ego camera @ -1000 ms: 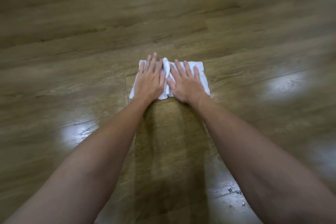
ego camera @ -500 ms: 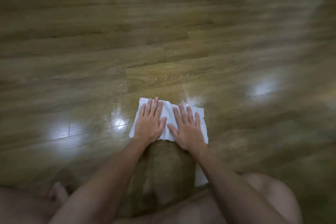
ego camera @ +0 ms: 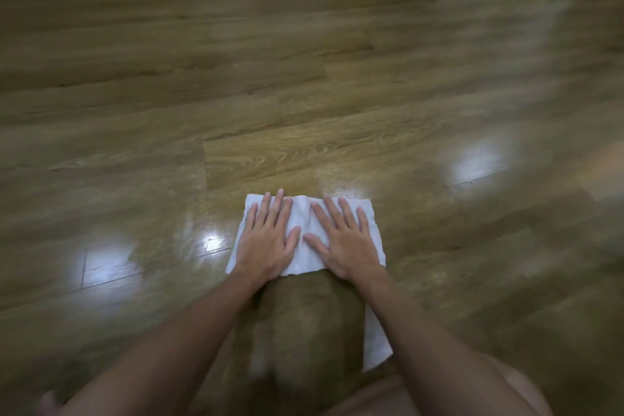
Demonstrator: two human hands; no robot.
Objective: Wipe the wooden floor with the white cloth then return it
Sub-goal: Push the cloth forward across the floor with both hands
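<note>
Both hands pressed flat on the white cloth on the wooden floor

At far left a bright glare patch (ego camera: 101, 262) shines on the wooden floor (ego camera: 304, 78), with a smaller one (ego camera: 211, 241) just left of the cloth. The left hand (ego camera: 266, 241) lies palm down on the left half of the white cloth (ego camera: 304, 233), fingers spread wide and gripping nothing. Beside it, thumbs nearly touching, the right hand (ego camera: 347, 246) lies flat the same way on the right half, fingers splayed. The cloth lies spread on the boards, its near edge showing between the wrists. Farther right another glare patch (ego camera: 479, 162) marks the floor
</note>
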